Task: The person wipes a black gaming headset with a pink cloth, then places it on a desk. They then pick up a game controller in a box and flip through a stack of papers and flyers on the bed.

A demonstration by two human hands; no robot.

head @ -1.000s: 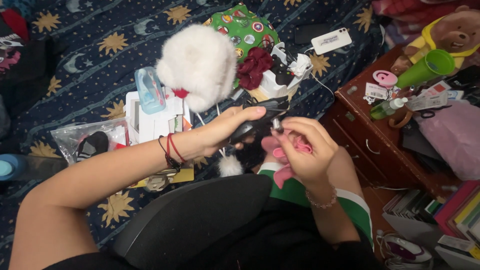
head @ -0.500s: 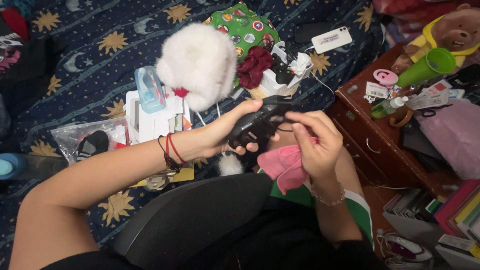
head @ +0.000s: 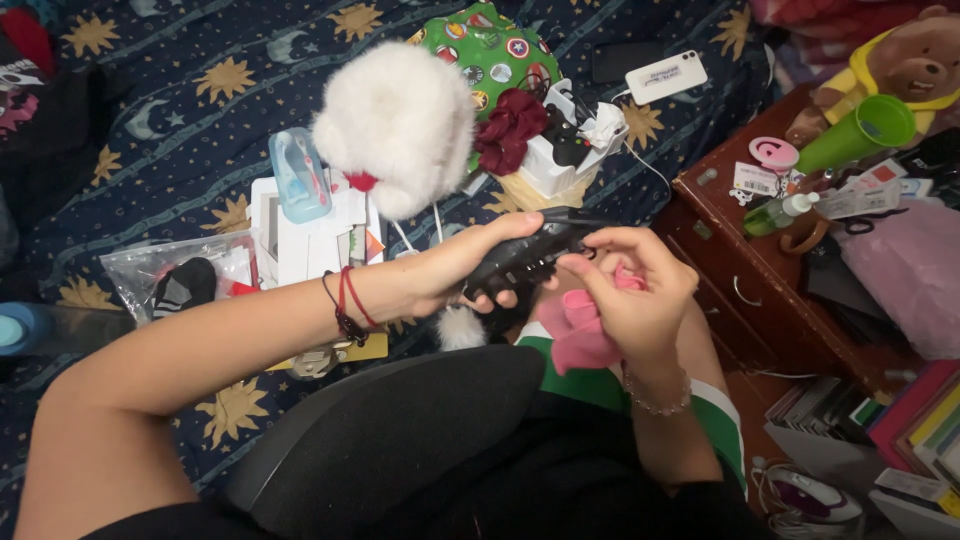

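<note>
— What's the setting?

— A bed (head: 180, 90) under a dark blue cover printed with gold suns and moons, crowded with odds and ends. To its right stands a brown wooden chest of drawers (head: 745, 265), its top just as cluttered.

— The bigger things first?

— A fluffy white fur piece (head: 395, 125) lies near the middle of the bed, a green patterned cloth (head: 490, 50) behind it. A teddy bear (head: 905, 60) sits at the far right with a green cup (head: 855, 132) lying before it. Left of the fur are a white box (head: 300, 235) and a clear plastic bag (head: 165, 275); a dark red scrunchie (head: 510, 130) lies just right of it.

— And the hands?

— The left hand (head: 470, 265) is closed around a black glue gun (head: 525, 258), its fingers wrapped about the body, held above the lap at the bed's edge. The right hand (head: 630, 285) meets the gun's front end, fingers (head: 590, 272) pinched together at the tip, with a pink cloth (head: 585, 325) bunched in its palm and hanging below.

— Anything smaller?

— A white pom-pom (head: 460, 328) just beneath the left hand.
</note>
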